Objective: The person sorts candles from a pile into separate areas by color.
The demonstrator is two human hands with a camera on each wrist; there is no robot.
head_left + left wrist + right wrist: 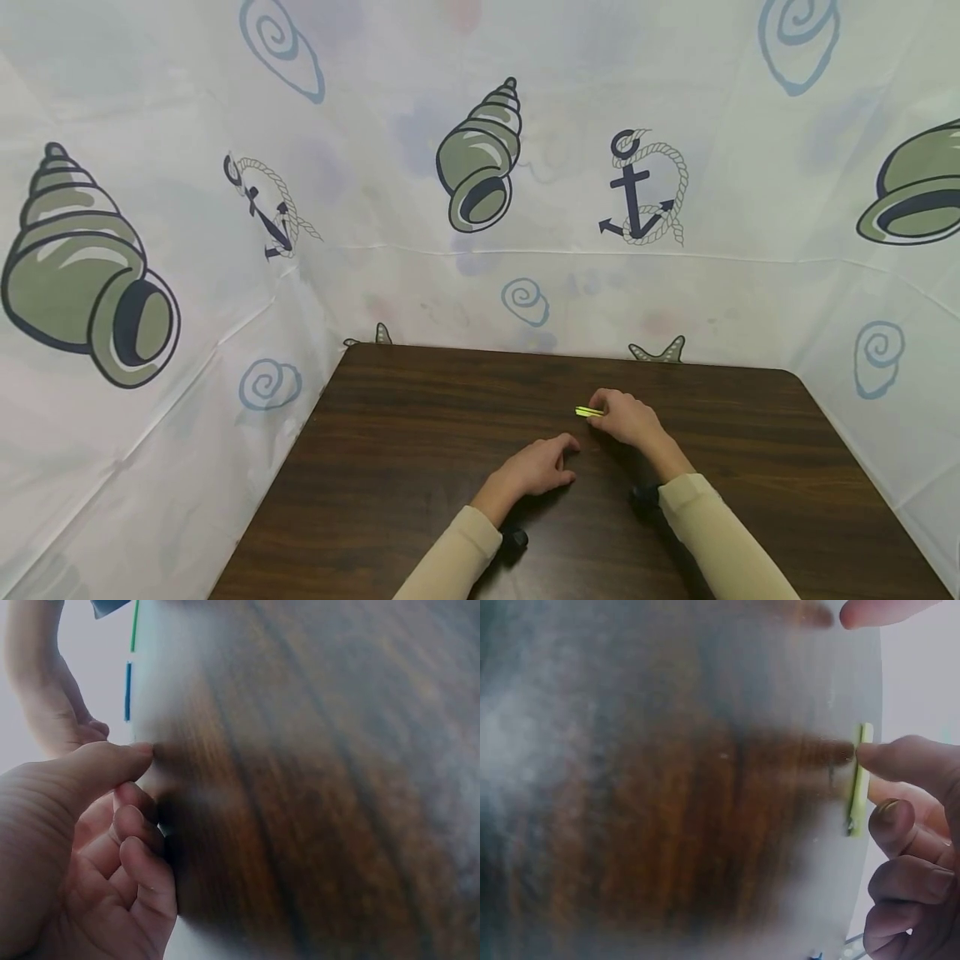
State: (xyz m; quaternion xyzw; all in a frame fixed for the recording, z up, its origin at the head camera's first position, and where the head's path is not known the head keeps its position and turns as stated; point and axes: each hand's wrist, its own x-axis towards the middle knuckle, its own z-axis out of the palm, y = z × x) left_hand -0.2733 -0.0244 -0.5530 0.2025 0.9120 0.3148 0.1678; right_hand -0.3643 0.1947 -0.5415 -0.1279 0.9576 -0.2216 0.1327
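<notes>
My right hand (626, 417) is over the far half of the dark wooden table, pinching a slim, bright yellow-green piece (587, 412) by its right end between thumb and fingers. In the right wrist view this piece (859, 784) looks like a thin bar lying along the tabletop. My thumb (885, 759) presses its near side, and the fingers behind partly hide it. To the left and nearer, my left hand (534, 467) hovers low over or rests on the tabletop, holding nothing. Its thumb and index finger stand apart, with the other fingers (142, 862) loosely bent.
The brown wood-grain table (390, 433) ends at a back edge against a white curtain (375, 167) printed with shells and anchors. Curtain also hangs at both sides. Thin blue (127, 690) and green strips (134, 630) show past the table surface; I cannot tell what they are.
</notes>
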